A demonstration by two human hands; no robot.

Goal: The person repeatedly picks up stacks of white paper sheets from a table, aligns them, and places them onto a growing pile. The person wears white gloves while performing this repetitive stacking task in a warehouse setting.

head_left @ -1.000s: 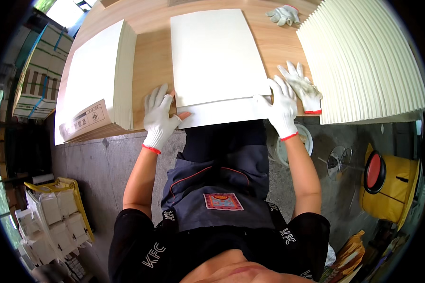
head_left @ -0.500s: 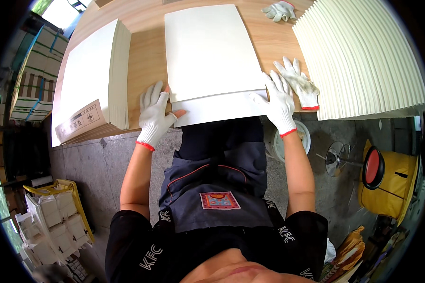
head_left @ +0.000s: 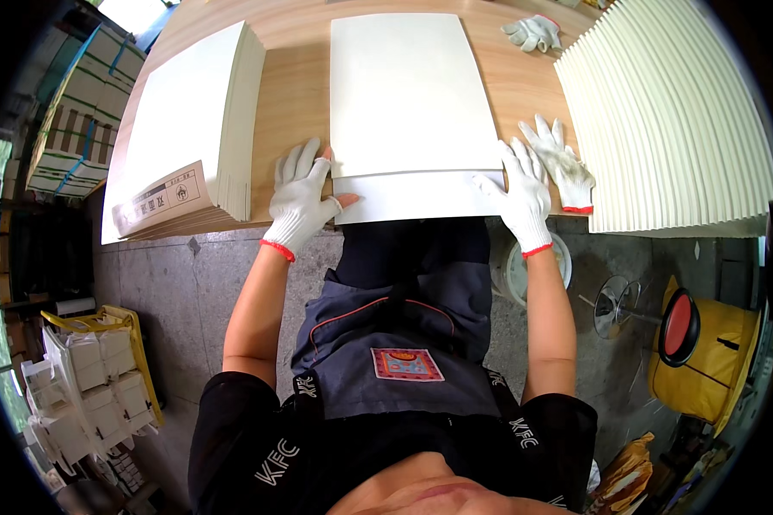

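A large cream sheet (head_left: 408,94) lies flat on the table in front of me, with a whiter strip (head_left: 412,197) along its near edge. At the left near corner is my left hand (head_left: 302,197), in a white glove with the thumb and forefinger tips bare. Its fingers spread on the wood beside the sheet, and the thumb rests on the strip. On the opposite corner my right hand (head_left: 524,193), also gloved, lies open, its thumb over the strip's end. Neither hand grips anything. A loose white glove (head_left: 560,163) lies just right of it.
At left stands a stack of cream sheets (head_left: 189,94) with a printed brown label (head_left: 163,197). A tall ridged stack (head_left: 670,120) fills the table's right. Another glove (head_left: 534,34) lies farther back. Below are a bucket (head_left: 560,270), a stool (head_left: 678,326) and a loaded yellow-framed cart (head_left: 103,378).
The whole view has shifted slightly, so the table and stacks sit further right in it. Both hands keep about the same places at the sheet's near corners.
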